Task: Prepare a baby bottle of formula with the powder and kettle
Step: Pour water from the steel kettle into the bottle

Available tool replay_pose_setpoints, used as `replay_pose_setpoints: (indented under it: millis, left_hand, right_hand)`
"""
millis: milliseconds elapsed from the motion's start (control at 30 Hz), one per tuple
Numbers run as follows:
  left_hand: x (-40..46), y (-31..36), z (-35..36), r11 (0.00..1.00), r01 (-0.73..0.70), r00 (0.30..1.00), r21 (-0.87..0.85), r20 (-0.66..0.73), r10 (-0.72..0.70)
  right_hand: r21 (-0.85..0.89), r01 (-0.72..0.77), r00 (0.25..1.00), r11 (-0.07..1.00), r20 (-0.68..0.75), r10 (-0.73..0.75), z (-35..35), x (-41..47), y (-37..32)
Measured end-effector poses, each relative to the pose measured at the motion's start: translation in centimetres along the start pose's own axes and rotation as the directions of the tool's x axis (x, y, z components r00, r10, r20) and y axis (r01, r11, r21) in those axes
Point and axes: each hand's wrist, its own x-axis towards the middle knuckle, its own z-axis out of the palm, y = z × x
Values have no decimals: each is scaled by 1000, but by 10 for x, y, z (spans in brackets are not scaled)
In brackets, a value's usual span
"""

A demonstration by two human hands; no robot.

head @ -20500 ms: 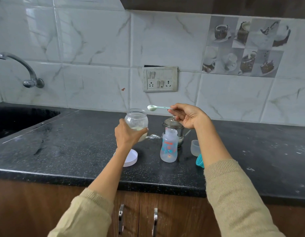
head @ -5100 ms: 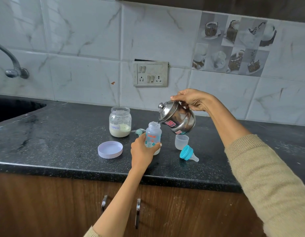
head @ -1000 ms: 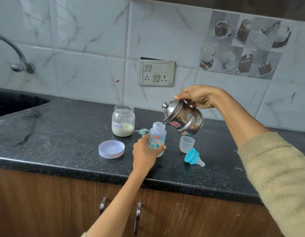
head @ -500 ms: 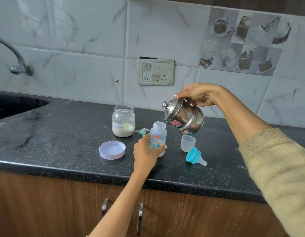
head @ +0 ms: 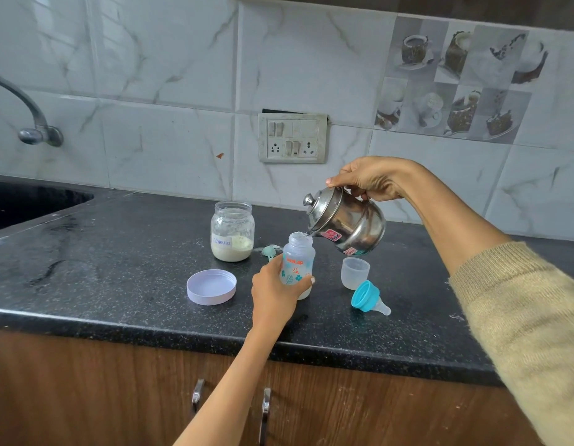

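The baby bottle (head: 298,263) is standing upright on the dark counter (head: 102,284), and everything else is best placed from it: the formula jar (head: 232,231) is sitting just behind and to its left, the jar's lilac lid (head: 211,287) is lying to its left, the small scoop (head: 268,251) is lying close behind it, and the clear cap (head: 355,272) and teal teat ring (head: 366,296) are resting to its right. The bottle is looking like thin, light plastic, likely to tip or skid on the smooth stone under a stream of water, so holding it low around the body seems the sound choice; it may also be warming as it fills. The left hand (head: 274,292) is doing just that, wrapping its fingers and thumb around the lower half, with the forearm reaching up from the counter edge. The steel kettle (head: 345,223), probably heavier and slippery, is hanging tilted just above and right of the bottle, its spout nearly touching the open mouth. The right hand (head: 369,178) is gripping the kettle from above, at its handle by the look of it, wrist bent downward, elbow raised out to the right, sleeve pushed back
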Motion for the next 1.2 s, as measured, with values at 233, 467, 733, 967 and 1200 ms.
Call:
replay_pose_setpoints:
  millis: [233,467,733,967,1200]
  left_hand:
    - [0,0,0,1000,5,1000,-17,0,-5]
    - [-1,1,-1,1000,7,1000,-19,2,-7]
    - [0,2,-1,1000,11,1000,-13,2,-11]
    - [-1,1,-1,1000,6,1000,-22,1,-6]
    - [-1,0,0,1000,2,1000,-25,2,-2]
  right_hand:
    - [2,-5,1000,1000,4,5,0,-1,0]
    - [-3,-12,1000,1000,-1,12,0,0,-2]
    - [-6,-12,1000,1000,4,12,0,1,-3]
    - [-32,-9,1000,999,0,9,1,1,-4]
    - [-74,-10,1000,997,11,10,1,0,-8]
